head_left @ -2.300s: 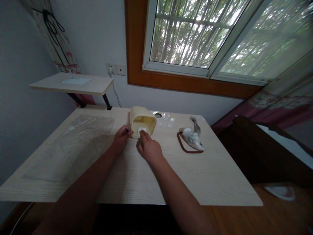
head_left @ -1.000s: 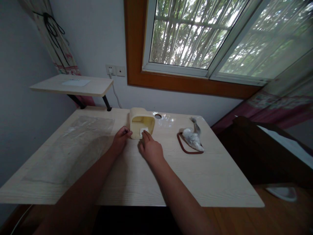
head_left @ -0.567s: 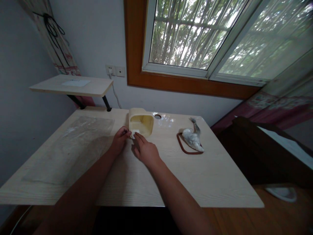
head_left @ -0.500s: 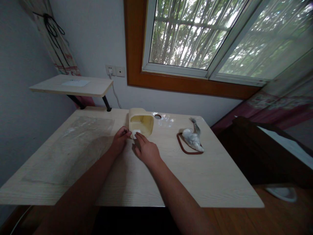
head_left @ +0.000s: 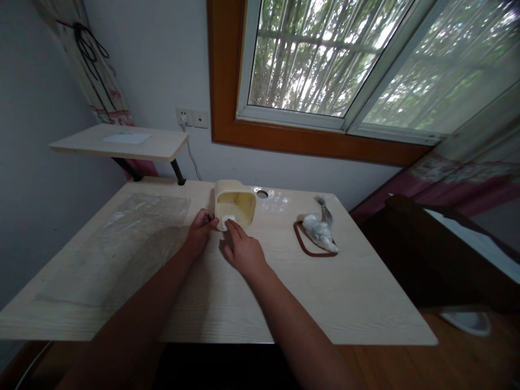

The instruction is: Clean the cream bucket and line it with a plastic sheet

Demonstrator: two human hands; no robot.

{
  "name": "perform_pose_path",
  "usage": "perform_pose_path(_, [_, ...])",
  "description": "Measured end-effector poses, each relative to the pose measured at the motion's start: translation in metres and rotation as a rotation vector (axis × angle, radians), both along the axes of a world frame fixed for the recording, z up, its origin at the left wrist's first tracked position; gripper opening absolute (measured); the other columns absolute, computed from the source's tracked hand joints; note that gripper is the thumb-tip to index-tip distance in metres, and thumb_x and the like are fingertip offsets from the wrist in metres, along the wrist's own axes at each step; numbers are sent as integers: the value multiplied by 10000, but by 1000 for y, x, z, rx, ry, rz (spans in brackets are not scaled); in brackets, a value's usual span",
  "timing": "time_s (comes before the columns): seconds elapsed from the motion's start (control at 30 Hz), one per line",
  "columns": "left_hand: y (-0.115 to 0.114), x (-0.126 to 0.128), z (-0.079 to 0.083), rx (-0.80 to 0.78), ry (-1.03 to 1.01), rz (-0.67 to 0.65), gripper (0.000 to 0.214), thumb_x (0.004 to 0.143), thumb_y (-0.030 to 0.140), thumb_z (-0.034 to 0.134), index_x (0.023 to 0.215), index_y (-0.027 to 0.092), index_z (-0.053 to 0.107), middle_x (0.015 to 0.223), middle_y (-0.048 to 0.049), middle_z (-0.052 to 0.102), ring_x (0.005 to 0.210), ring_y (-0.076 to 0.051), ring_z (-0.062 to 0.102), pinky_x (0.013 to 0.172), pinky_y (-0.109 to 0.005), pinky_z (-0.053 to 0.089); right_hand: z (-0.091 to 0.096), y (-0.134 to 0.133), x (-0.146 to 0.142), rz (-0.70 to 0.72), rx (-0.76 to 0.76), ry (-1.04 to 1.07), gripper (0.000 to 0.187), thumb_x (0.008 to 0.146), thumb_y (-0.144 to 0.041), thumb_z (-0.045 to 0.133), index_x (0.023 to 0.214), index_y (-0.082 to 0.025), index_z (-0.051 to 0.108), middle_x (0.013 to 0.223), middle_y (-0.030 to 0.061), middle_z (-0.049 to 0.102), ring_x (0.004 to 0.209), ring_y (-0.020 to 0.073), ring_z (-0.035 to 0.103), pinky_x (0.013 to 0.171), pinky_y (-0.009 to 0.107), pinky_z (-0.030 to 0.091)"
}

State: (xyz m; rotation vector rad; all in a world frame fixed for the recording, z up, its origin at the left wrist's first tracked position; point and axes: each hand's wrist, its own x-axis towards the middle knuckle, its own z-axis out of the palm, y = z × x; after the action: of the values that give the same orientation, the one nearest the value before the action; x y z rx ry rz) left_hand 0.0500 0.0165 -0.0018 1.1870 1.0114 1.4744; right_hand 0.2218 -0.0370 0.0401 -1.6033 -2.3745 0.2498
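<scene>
At the upper left of the frame a small shelf (head_left: 122, 142) juts from the wall, and below it a clear plastic sheet (head_left: 134, 227) lies flat on the left part of the bench (head_left: 345, 303). Towards the middle, the left hand (head_left: 199, 233) rests on the bench with its fingers curled in against the lower left corner of a cream box (head_left: 235, 200), which lies on its side with its open mouth facing the camera; whether those fingers pinch anything cannot be told. A small white piece (head_left: 226, 221) sits at the box's mouth, between the two hands and just right of the left fingertips. The right hand (head_left: 242, 252) lies just beside it, fingers stretched forward and unclenched, its forefinger touching the white piece. Both hands are close together. Right of the box is a round hole (head_left: 262, 193) in the bench. Farther right, well apart from the hands, a grey-white bundle (head_left: 320, 227) lies on a brown ring (head_left: 303, 244).
</scene>
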Motion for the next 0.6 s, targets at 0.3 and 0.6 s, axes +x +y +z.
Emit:
perform_pose_path(0.3, [-2,1,3,17,-10,18,269,779,351,741,810,206,516,722,46,497,675,-119,459,650,-245,373,11,0,3,-78,-27,-66,618,993,-420,418,1573,-231,320,1602,110,400,1084,244,694,891,383,573])
perform_pose_path(0.6, [-2,0,2,36,2,0,261,788,345,741,786,202,523,718,40,491,686,-125,461,654,-250,378,10,1,1,-128,-27,-83,600,991,-416,430,1557,-232,355,1617,100,378,1064,249,703,881,383,574])
